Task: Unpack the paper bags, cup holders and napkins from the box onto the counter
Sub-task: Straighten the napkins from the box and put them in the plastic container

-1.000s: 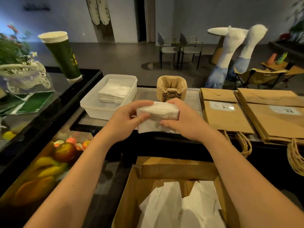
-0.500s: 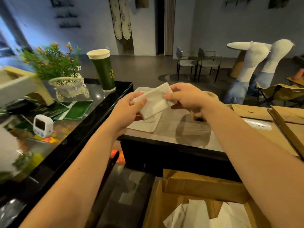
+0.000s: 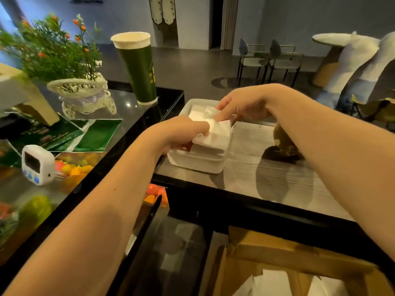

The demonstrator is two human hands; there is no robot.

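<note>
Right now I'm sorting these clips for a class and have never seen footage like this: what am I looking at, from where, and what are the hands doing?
No machine here: a person wears a camera on the head, looking forward and down at their own bare arms. The left hand and right hand together hold a stack of white paper napkins, lowering it into a white plastic tub that stands on the grey counter. Beside the tub, partly hidden by the right arm, sits a brown pulp cup holder stack. On the black glass counter to the left stand a tall green paper cup, a white basket of greenery and a small white timer. Below, the open cardboard box shows more white paper inside.
</note>
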